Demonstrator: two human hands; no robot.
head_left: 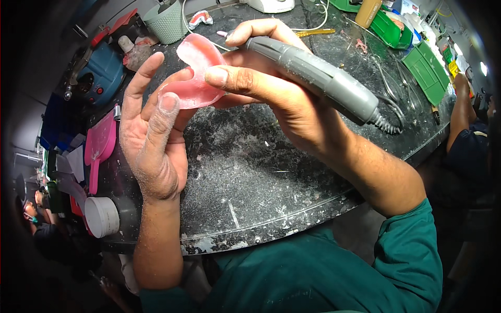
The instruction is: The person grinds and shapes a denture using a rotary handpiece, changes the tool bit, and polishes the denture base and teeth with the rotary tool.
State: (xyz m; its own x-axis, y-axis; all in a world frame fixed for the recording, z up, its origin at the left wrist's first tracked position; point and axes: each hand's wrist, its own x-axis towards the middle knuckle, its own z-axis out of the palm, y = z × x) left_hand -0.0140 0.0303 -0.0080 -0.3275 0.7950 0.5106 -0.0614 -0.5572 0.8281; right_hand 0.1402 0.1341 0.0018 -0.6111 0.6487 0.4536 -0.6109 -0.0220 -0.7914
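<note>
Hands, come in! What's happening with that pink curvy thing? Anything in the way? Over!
Left hand gripping pink curved piece. Right hand holding grey tool, pink tip apart from piece. Right thumb covering part of piece's edge.

The person wears a deep teal-green garment (261,271) of plain cloth, which shows in soft folds across the near side and carries a small, pale marking (295,298), too faint to make out. Its 2 sleeves match in colour: the right sleeve (409,250) ends around the elbow, creased and bunched, while of the left sleeve (164,301) only a strip shows at the near left. The left hand (151,143) is bare, its fingers (150,63) and thumb (163,119) floured with pale powder, and fine specks run down onto the left forearm (159,235). The right hand (292,99) is bare too, more lightly dusted.
</note>
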